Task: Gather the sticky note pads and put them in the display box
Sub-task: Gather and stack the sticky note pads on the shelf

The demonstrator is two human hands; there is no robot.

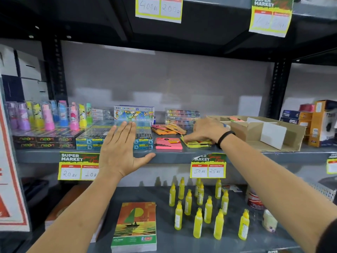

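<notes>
Sticky note pads lie on the middle shelf: a pink pad (168, 143) near the front edge, a yellow pad (197, 144) to its right, and a loose heap of orange pads (168, 129) behind them. My right hand (206, 129) reaches over the yellow pad with fingertips touching its left corner; a firm grip does not show. My left hand (121, 152) hovers flat and empty in front of the shelf edge, fingers spread. The brown cardboard display box (255, 133) stands open at the right, with white dividers and a pad or two inside at the back.
Blue pen boxes (87, 143), black neon boxes (43, 141) and coloured bottles (49, 115) fill the shelf's left. Oil pastel sets (134, 114) stand behind. Orange and blue cartons (317, 123) crowd the far right. Yellow glue bottles (200, 207) and a notebook (135, 225) sit on the lower shelf.
</notes>
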